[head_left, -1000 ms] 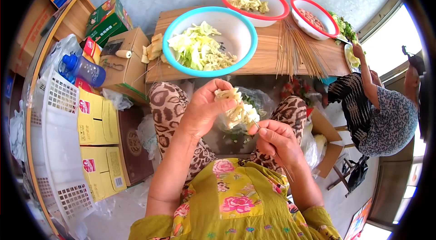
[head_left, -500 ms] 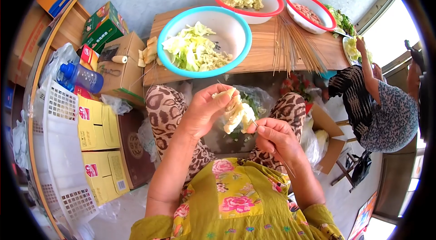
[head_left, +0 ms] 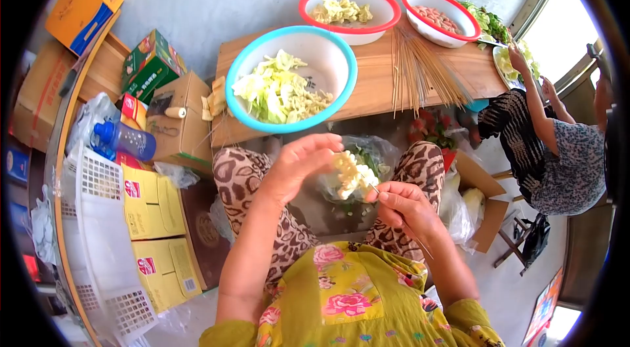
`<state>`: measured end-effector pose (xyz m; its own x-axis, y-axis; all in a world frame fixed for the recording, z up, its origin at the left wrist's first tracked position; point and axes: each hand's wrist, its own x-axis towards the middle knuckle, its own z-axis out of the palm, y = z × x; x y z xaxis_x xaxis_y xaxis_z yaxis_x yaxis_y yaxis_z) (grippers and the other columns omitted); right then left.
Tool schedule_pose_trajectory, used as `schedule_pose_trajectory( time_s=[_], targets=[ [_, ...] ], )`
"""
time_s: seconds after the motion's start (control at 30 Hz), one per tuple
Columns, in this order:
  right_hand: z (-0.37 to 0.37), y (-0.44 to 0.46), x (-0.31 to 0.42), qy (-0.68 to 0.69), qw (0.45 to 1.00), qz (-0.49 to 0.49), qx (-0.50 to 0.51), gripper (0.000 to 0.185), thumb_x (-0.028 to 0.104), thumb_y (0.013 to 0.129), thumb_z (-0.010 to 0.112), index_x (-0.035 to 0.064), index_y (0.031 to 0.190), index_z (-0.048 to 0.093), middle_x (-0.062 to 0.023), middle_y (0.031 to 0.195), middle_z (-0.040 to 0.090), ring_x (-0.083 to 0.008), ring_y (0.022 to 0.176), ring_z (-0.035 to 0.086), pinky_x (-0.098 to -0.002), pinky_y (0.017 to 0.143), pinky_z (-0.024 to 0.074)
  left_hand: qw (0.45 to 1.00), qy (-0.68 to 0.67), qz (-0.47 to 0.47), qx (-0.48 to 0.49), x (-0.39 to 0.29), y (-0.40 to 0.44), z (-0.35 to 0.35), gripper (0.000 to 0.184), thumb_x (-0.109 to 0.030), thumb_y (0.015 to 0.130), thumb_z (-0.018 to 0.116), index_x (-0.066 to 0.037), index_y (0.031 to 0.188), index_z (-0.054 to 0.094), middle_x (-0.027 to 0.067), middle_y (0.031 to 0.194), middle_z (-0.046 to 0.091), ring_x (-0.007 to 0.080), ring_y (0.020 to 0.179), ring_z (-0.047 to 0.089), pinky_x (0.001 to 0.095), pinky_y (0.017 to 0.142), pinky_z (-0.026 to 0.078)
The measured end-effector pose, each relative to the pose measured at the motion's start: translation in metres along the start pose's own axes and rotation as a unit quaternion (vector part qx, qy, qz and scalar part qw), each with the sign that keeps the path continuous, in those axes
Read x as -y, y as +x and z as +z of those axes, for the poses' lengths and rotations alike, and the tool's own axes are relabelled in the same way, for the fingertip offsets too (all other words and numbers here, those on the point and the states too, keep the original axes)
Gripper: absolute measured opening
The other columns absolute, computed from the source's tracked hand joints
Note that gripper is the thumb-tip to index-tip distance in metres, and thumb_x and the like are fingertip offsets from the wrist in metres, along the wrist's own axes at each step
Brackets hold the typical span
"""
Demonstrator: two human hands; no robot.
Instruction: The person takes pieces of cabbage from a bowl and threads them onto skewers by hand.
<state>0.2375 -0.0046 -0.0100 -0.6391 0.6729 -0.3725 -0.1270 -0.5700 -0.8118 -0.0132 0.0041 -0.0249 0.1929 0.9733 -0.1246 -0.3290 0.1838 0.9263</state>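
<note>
Right hand (head_left: 408, 206) pinches stick (head_left: 424, 248), food (head_left: 355, 175) bunched at its end. Left hand (head_left: 296, 168) loose, probably off it (blurry). Leaves (head_left: 277, 88) left in blue bowl (head_left: 335, 71).

Wood-top tbl. (head_left: 373, 75) holds lg. blue-rimmed bowl (head_left: 331, 58) front L, red-rimmed bowl (head_left: 359, 38) behind, smaller red-rimmed bowl (head_left: 434, 33) R of that, fanned thin sticks (head_left: 423, 71) & greens (head_left: 492, 24) nr. R end.

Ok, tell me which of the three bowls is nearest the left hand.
The blue-rimmed bowl, leftmost of the three. The middle bowl and the rightmost bowl have red rims and stand farther from the left hand.
</note>
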Motion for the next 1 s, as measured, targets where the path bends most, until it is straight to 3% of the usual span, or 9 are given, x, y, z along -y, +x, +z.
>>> schedule_pose_trajectory(
  time_s=[0.2,0.43,0.5,0.57,0.63,0.73,0.77,0.83,1.0],
  targets=[
    [-0.031,0.004,-0.019,0.012,0.999,-0.003,-0.052,0.019,0.013,0.095,0.048,0.0007,0.099,0.062,0.0044,0.052,0.041,-0.0041,0.046,0.033,-0.0191,0.045,0.0255,0.973,0.154,0.041,-0.169,-0.014,0.048,-0.071,0.027,-0.017,0.089,0.060,-0.001,0.110,0.061,0.0067,0.101,0.065,0.0156,0.089,0.063,0.0273,0.076,0.051],
    [-0.045,0.011,-0.030,0.030,0.997,0.006,-0.065,0.019,0.013,0.095,0.047,0.0002,0.099,0.061,0.0041,0.053,0.040,-0.0045,0.046,0.033,-0.0193,0.045,0.0259,0.927,0.331,0.038,-0.171,0.008,0.140,-0.110,0.021,-0.010,0.085,0.059,-0.001,0.103,0.065,0.0054,0.096,0.067,0.0124,0.084,0.063,0.0248,0.073,0.049],
    [-0.049,0.012,-0.031,0.036,0.997,0.010,-0.067,0.019,0.013,0.095,0.047,0.0001,0.099,0.061,0.0041,0.053,0.040,-0.0046,0.046,0.033,-0.0194,0.045,0.0259,0.879,0.449,0.072,-0.147,0.027,0.163,-0.114,0.019,-0.009,0.079,0.061,-0.005,0.096,0.069,0.0087,0.091,0.069,0.0159,0.078,0.065,0.0290,0.068,0.051],
    [-0.052,0.012,-0.034,0.051,0.996,0.014,-0.070,0.020,0.013,0.095,0.047,-0.0001,0.099,0.061,0.0038,0.053,0.041,-0.0048,0.046,0.033,-0.0193,0.045,0.0259,0.831,0.547,0.049,-0.094,0.039,0.175,-0.113,0.024,-0.011,0.074,0.065,-0.007,0.097,0.069,0.0112,0.095,0.067,0.0258,0.083,0.064,0.0339,0.075,0.051],
    [-0.054,0.011,-0.037,0.050,0.995,0.019,-0.079,0.020,0.013,0.095,0.047,-0.0001,0.100,0.061,0.0038,0.053,0.041,-0.0047,0.046,0.033,-0.0193,0.045,0.0260,0.718,0.662,0.214,0.020,0.056,0.184,-0.120,0.030,-0.013,0.070,0.069,-0.009,0.100,0.068,0.0109,0.092,0.065,0.0300,0.086,0.063,0.0369,0.078,0.050],
    [-0.057,0.011,-0.038,0.075,0.994,0.025,-0.078,0.020,0.013,0.095,0.047,-0.0004,0.100,0.061,0.0038,0.054,0.041,-0.0047,0.047,0.034,-0.0192,0.045,0.0262,0.640,0.734,0.225,-0.014,0.062,0.174,-0.120,0.023,-0.010,0.072,0.066,-0.010,0.095,0.067,0.0130,0.089,0.064,0.0333,0.086,0.062,0.0401,0.076,0.049],
    [-0.058,0.011,-0.038,0.070,0.994,0.027,-0.076,0.020,0.013,0.095,0.048,-0.0005,0.100,0.061,0.0040,0.054,0.041,-0.0044,0.047,0.034,-0.0193,0.045,0.0260,0.641,0.734,0.224,-0.011,0.056,0.176,-0.121,0.023,-0.010,0.072,0.066,-0.010,0.095,0.067,0.0130,0.089,0.064,0.0333,0.086,0.062,0.0401,0.076,0.049],
    [-0.059,0.011,-0.037,0.067,0.994,0.031,-0.076,0.020,0.014,0.094,0.048,-0.0005,0.101,0.061,0.0041,0.055,0.042,-0.0042,0.048,0.034,-0.0193,0.046,0.0258,0.637,0.770,0.019,-0.040,0.041,0.184,-0.130,0.015,-0.005,0.074,0.058,-0.008,0.087,0.065,0.0154,0.089,0.063,0.0345,0.084,0.061,0.0420,0.072,0.048],
    [-0.059,0.016,-0.037,0.055,0.995,0.032,-0.071,0.020,0.014,0.094,0.048,0.0003,0.101,0.061,0.0042,0.055,0.042,-0.0039,0.048,0.034,-0.0188,0.046,0.0251,0.715,0.694,0.013,-0.083,0.026,0.178,-0.141,0.014,-0.002,0.074,0.054,-0.006,0.083,0.063,0.0163,0.086,0.061,0.0337,0.082,0.060,0.0431,0.071,0.047]
  ],
)
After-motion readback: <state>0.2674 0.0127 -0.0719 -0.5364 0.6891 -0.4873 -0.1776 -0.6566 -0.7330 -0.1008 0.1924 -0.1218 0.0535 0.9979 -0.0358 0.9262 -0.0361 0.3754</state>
